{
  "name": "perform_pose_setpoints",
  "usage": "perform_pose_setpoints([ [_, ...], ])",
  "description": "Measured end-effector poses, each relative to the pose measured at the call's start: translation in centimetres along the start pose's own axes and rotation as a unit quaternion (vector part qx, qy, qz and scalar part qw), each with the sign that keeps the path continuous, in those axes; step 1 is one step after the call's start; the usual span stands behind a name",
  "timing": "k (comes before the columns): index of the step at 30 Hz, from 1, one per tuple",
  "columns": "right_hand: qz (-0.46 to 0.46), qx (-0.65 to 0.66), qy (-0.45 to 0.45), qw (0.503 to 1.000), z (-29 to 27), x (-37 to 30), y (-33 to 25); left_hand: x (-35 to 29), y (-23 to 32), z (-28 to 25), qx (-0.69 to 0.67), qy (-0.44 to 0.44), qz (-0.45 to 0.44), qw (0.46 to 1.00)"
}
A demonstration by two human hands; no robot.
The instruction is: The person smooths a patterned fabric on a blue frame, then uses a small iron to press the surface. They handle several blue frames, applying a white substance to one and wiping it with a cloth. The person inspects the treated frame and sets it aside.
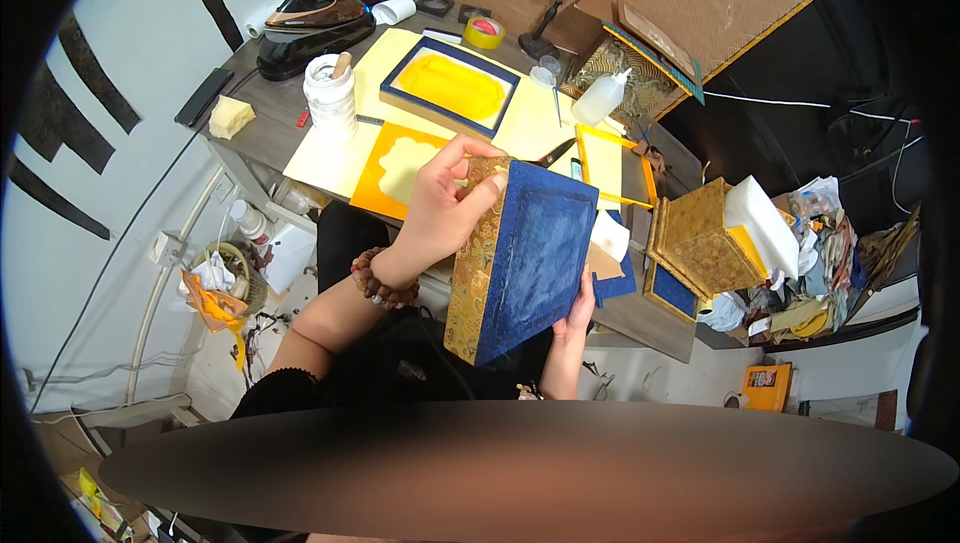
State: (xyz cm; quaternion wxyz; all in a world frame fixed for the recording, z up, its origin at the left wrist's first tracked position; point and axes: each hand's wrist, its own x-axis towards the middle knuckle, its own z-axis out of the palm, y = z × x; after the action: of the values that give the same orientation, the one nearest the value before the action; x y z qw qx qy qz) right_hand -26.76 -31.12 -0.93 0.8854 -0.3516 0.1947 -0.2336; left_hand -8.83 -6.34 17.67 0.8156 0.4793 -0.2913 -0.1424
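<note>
A fabric-covered box point(545, 253) is held tilted in front of me. Its wide face is dark blue, with a paler, worn-looking panel inside a border, and its side is gold patterned brocade. My left hand point(455, 193) is closed on the upper left edge, thumb and fingers pinching the brocade side. At the lower right edge, my right hand point(575, 308) supports the box, its fingers partly hidden behind it. Beyond the box, an orange sheet with a pale cut-out shape point(395, 171) lies on the table near my left hand.
A blue-rimmed tray with a yellow inside point(387, 95) lies on pale yellow paper. Around it stand a white jar point(330, 93), an iron point(315, 28), yellow tape point(484, 34), a squeeze bottle point(602, 96) and a hammer point(550, 18). Brocade boxes point(705, 238) sit at the right edge, beside heaped fabric scraps point(825, 263).
</note>
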Motion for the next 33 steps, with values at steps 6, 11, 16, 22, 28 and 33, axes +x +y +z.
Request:
perform_pose_setpoints([
  [6, 0.003, -0.006, -0.004, 1.0, 0.2, -0.2, -0.2, 0.2, -0.6, -0.4, -0.023, 0.008, 0.001, 1.0],
  [11, -0.03, -0.028, -0.013, 0.999, 0.8, -0.4, -0.3, 0.1, -1.2, -0.8, -0.018, 0.033, 0.019, 0.999],
  [16, -0.023, -0.036, 0.021, 0.999, 1.0, -0.3, -0.2, -0.1, -1.1, -2.2, -0.005, 0.015, -0.001, 1.0],
  [22, -0.043, -0.029, 0.029, 0.998, 1.0, -0.3, -0.4, -0.5, 0.0, -4.4, 0.018, -0.018, -0.085, 0.996],
  [28, -0.052, -0.065, 0.033, 0.996, 2.0, -0.3, -1.6, -0.7, -0.3, -6.8, -0.01, -0.045, -0.124, 0.991],
  [33, -0.059, -0.101, 0.054, 0.992, 3.1, -0.1, -2.7, -0.8, -1.6, -7.6, -0.002, -0.053, -0.089, 0.995],
])
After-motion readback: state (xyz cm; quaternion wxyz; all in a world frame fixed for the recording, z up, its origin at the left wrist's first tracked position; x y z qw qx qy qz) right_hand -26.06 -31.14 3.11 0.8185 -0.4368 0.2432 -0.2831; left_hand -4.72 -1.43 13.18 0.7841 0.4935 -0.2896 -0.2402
